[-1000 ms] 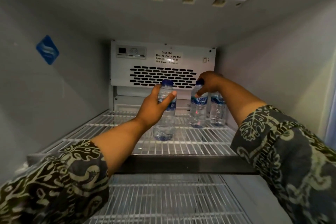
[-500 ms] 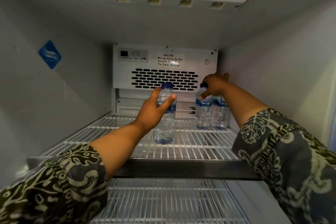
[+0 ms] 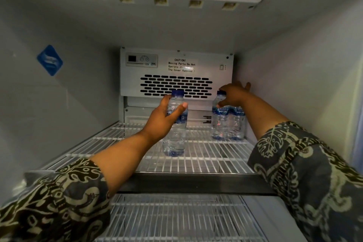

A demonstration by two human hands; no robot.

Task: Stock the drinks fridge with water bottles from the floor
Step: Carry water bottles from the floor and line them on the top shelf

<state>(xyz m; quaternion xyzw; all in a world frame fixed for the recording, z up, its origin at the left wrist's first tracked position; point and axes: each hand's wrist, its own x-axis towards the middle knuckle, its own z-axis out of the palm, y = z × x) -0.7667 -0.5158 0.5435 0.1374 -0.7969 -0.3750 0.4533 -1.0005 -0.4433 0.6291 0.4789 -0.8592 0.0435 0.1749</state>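
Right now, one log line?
left hand: grips clear blue-capped plastic water bottle, upright, mid white wire shelf | right hand: touches back-right bottle pair

Fridge (image 3: 294, 68) interior, upper wire shelf (image 3: 206, 161), left hand (image 3: 163, 122) gripping an upright water bottle (image 3: 174, 143) at mid-shelf, right hand (image 3: 233, 95) over the cap of the nearer of two bottles (image 3: 220, 124) standing touching in the back right corner — fingers (image 3: 247, 85) spread, vented back panel (image 3: 176, 86) behind.

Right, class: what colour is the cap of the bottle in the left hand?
The water bottle's cap is dark blue, clearest in the head view.
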